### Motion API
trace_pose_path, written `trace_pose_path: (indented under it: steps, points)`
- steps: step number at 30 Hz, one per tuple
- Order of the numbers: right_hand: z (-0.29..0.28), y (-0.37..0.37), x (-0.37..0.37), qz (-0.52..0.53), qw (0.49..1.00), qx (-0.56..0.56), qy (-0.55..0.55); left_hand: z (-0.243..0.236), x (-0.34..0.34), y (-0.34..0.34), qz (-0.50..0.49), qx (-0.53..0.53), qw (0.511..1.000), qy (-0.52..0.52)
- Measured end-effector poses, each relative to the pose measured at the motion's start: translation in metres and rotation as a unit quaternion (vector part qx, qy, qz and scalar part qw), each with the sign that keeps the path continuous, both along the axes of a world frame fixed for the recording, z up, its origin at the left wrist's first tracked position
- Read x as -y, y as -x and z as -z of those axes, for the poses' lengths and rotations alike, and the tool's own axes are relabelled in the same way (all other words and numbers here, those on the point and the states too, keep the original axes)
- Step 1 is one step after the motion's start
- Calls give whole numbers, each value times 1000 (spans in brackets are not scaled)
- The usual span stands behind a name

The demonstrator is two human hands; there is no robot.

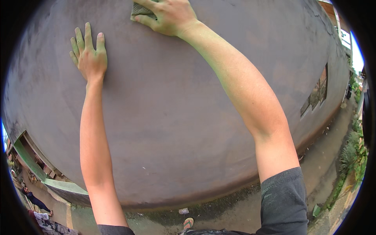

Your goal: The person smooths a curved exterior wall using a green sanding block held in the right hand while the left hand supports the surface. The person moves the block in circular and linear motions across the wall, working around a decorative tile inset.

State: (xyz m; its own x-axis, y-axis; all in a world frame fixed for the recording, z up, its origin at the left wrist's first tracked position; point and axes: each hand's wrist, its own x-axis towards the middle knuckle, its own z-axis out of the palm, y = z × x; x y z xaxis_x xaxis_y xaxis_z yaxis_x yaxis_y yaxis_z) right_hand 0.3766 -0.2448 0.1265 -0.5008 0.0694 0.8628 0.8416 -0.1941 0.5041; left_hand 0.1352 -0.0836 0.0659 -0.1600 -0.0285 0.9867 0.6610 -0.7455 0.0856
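Note:
A smooth grey plastered wall [172, 109] fills most of the head view. My left hand [91, 56] lies against it at the upper left, fingers spread and holding nothing. Higher up, near the top edge, my right hand [170, 17] grips a flat grey-green block [144, 11] and presses it to the wall. The block looks like a sponge or sanding pad; its exact kind is unclear. Part of the right hand is cut off by the picture's top edge. Both arms are stretched upward, with dark grey sleeves.
A barred opening [315, 92] sits in the wall at the right. At lower left is a green-edged ledge [64, 186], with people [37, 201] beyond it. My sandalled foot [188, 223] stands on the ground by a pale scrap [183, 210]. Plants [352, 154] line the path at right.

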Motion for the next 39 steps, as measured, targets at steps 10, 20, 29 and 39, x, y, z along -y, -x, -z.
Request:
trace_pose_path:
  steps: [10, 20, 29, 39]
  points:
    - [15, -174, 152, 74, 815, -506, -272, -4, -6, -2, -63, -4, 997, -47]
    - [49, 70, -9, 0, 997, -76, 3, -13, -25, 36, -42, -156, 977, -138]
    - [17, -73, 70, 36, 920, -305, -244, 6, -131, 186, -105, -34, 991, -75]
    - [20, 205, -121, 22, 989, -118, -90, -28, -137, 180, -117, -20, 989, -86]
